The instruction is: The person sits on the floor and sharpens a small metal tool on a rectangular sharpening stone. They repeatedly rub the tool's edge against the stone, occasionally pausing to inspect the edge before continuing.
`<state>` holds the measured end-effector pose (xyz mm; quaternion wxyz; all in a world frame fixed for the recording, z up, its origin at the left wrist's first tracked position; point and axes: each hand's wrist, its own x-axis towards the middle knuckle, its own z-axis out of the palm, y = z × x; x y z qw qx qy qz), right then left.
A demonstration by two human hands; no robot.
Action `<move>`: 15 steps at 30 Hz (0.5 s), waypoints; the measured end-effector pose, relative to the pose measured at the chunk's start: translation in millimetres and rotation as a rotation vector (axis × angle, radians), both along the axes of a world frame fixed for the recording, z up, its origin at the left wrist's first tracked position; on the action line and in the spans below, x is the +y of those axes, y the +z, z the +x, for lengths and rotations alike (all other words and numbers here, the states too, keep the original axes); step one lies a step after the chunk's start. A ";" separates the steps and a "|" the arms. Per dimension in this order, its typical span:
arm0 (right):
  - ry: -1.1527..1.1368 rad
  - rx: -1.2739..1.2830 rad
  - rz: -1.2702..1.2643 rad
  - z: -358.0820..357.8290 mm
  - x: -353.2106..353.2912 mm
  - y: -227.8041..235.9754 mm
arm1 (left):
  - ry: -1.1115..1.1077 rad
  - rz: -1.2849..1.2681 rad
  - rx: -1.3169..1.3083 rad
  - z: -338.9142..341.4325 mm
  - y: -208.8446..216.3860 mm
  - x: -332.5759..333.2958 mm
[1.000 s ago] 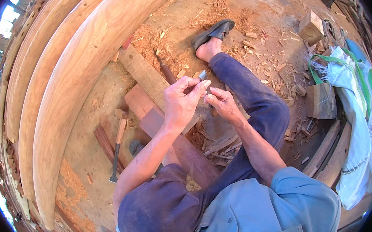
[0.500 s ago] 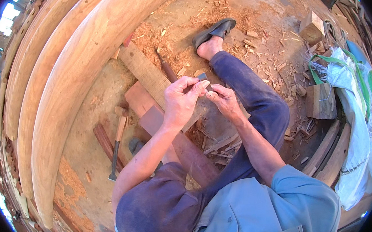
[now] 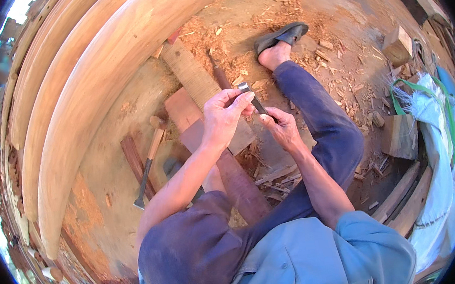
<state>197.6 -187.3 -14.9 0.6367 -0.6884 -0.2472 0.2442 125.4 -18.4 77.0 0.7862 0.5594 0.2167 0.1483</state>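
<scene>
A short, narrow metal blade (image 3: 257,102), dark along its shaft with a bright bevelled end, is held aslant between both hands. My left hand (image 3: 222,116) is closed, with its thumb and fingers at the bright end. My right hand (image 3: 286,130) grips the lower end, thumb along the shaft. Below the left hand lie a wooden board (image 3: 191,66) and a reddish flat block (image 3: 182,109). Just beyond that hand rests a tool's dark rounded handle (image 3: 221,79).
Long smooth curved timbers (image 3: 81,111) fill the left side. A wooden-handled tool with a metal head (image 3: 150,159) lies on the floor. At right are wood blocks (image 3: 400,136) and a white woven sack (image 3: 439,177). Wood chips (image 3: 335,73) litter the floor around my sandalled foot (image 3: 275,55).
The blade has turned, so more of its length and its bright end show. My hands stay together on it. The whole view has shifted slightly, moving the surroundings rightward.
</scene>
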 end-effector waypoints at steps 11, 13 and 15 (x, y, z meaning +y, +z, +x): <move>0.163 -0.104 -0.229 -62.2 27.2 -14.3 | 0.312 -0.187 0.276 -90.1 -84.0 40.0; 0.272 0.198 -0.396 -69.5 31.4 3.6 | 0.281 -0.051 0.362 -110.5 -90.4 34.1; 0.342 0.346 -0.441 -69.3 33.3 6.0 | 0.185 0.137 0.433 -130.8 -103.2 25.8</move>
